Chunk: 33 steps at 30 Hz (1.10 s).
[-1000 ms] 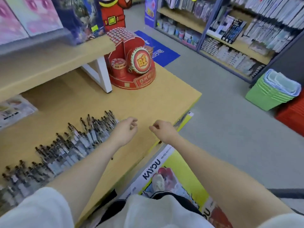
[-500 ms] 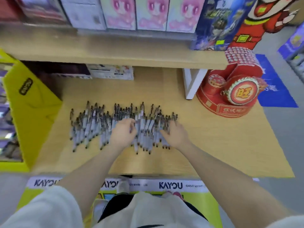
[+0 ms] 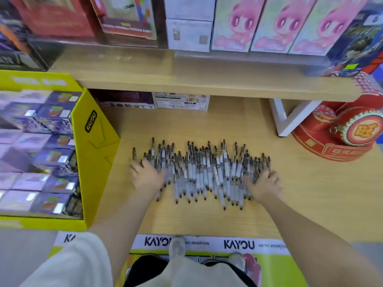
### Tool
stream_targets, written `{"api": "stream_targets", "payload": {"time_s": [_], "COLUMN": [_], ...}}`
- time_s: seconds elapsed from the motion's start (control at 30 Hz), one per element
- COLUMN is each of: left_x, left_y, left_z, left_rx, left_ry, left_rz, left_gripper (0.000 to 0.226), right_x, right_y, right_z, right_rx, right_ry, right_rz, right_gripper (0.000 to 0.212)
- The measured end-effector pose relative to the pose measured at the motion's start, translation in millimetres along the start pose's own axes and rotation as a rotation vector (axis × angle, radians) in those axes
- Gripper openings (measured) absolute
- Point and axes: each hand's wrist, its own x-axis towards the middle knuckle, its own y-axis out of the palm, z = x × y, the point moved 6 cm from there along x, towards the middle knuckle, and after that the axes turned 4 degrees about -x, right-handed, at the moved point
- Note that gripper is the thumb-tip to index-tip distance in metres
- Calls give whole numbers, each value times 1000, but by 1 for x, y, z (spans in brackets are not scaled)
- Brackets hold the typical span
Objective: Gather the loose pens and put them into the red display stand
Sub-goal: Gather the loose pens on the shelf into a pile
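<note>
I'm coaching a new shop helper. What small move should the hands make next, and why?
Probably sweep both hands inward to bunch the pens. The left hand and right hand rest at opposite ends of the spread row, nothing is gripped yet, and the red display stand sits off to the right.

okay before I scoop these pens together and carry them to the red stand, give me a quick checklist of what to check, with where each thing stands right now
1. Left hand at the left end of the pens: ok, it rests on them there.
2. Right hand at the right end: ok, fingers spread on the pens.
3. Firm grip on a bundle: not ok, both hands lie open, nothing lifted.
4. Pens bunched: not ok, they lie in a wide row on the wooden shelf.
5. Red display stand within sight: ok, at the far right, partly out of view.
6. Free slots in the stand: cannot tell.
</note>
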Motion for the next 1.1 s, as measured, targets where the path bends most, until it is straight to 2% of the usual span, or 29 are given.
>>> {"api": "stream_targets", "payload": {"time_s": [0.13,0.33,0.53,0.67,0.83,0.97,1.1], "left_x": [21,32,10,3,-8,-14,-12], "left_y": [2,4,21,28,46,53,57], "left_z": [11,0,-21,-36,-60,-75,-76], "left_rx": [-88,-9,-74,-102,-277,-157,-192], "left_ry": [-73,181,258,233,196,205,172], "left_rz": [6,-22,27,92,186,178,172], "left_gripper": [88,81,91,89,92,95,99], "right_x": [0,2,-6,-13,-18,-28,-34], "right_y": [2,5,5,4,5,7,10], "right_z": [9,21,57,72,88,109,113], "right_rx": [112,197,125,106,168,315,328], "right_ry": [83,163,67,45,-50,-137,-193], "right_rz": [-78,-157,-156,-139,-59,24,56], "right_gripper": [86,85,87,84,73,73,77]}}
